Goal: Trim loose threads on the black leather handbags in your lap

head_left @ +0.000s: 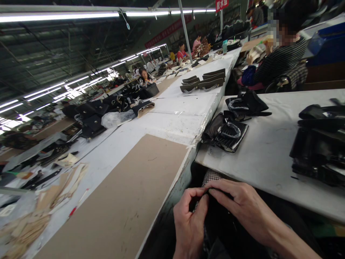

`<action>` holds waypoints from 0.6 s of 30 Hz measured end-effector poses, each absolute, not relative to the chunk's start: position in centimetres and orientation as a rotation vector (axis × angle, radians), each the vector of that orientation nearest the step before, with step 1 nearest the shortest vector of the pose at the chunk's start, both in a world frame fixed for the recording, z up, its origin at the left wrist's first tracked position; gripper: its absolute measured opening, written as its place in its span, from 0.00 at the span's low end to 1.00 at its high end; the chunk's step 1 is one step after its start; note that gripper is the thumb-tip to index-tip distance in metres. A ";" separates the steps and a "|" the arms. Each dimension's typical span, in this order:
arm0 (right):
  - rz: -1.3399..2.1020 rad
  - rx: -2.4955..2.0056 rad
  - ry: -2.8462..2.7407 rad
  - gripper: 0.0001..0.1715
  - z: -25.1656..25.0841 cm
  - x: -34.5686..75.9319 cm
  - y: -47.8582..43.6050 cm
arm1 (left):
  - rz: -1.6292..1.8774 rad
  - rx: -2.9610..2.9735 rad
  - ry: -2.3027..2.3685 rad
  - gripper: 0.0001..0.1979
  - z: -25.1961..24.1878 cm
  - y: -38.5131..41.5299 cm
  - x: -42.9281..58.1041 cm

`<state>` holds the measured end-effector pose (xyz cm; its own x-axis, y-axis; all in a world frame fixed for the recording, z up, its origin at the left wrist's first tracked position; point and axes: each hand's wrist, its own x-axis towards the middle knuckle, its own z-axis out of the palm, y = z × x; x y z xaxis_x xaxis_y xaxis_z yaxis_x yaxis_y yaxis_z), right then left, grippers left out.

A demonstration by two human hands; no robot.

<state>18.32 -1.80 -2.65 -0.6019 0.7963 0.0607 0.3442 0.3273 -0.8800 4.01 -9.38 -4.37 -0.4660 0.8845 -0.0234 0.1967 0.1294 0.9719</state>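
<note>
Low in the head view, my left hand (190, 219) and my right hand (246, 203) meet above my lap. Both are closed, thumbs and fingertips pinching the upper edge of a black piece (219, 217) whose kind I cannot make out. Its lower part merges with dark cloth below and is hidden in shadow. On the side table just beyond my hands lies a black handbag (233, 138) with a plastic-wrapped handle. Behind it is another black bag (248, 102).
A brown board (129, 183) lies on the long white table (178, 122) to the left. Tan strips (51, 205) and a red pen (72, 211) are beside it. Black bags (320, 147) are stacked at the right. A person in a striped top (283, 59) sits beyond the side table.
</note>
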 end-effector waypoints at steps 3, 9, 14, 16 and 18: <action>1.198 -0.994 -2.138 0.13 -2.6 18.4 -1.9 | 1.352 1.245 1.842 0.08 -4.8 -9.4 4.1; 1.116 -0.961 -2.179 0.14 -2.7 18.3 -1.8 | 1.184 1.385 1.880 0.06 -4.5 -8.7 3.5; 1.070 -0.989 -2.189 0.15 -2.4 18.1 -1.2 | 1.171 1.192 1.756 0.06 -2.8 -8.5 3.4; 1.058 -1.001 -2.184 0.15 -2.5 18.0 -1.1 | 1.212 1.237 1.788 0.08 -2.8 -8.7 3.5; 1.074 -1.012 -2.177 0.15 -2.7 17.9 -1.0 | 1.214 1.311 1.827 0.07 -3.3 -8.9 3.6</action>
<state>17.95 -1.00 -2.66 -0.5949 0.7961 0.1110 0.3964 0.4107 -0.8211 3.60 -8.93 -3.28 -0.3503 0.9352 0.0512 0.4095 0.1037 0.9064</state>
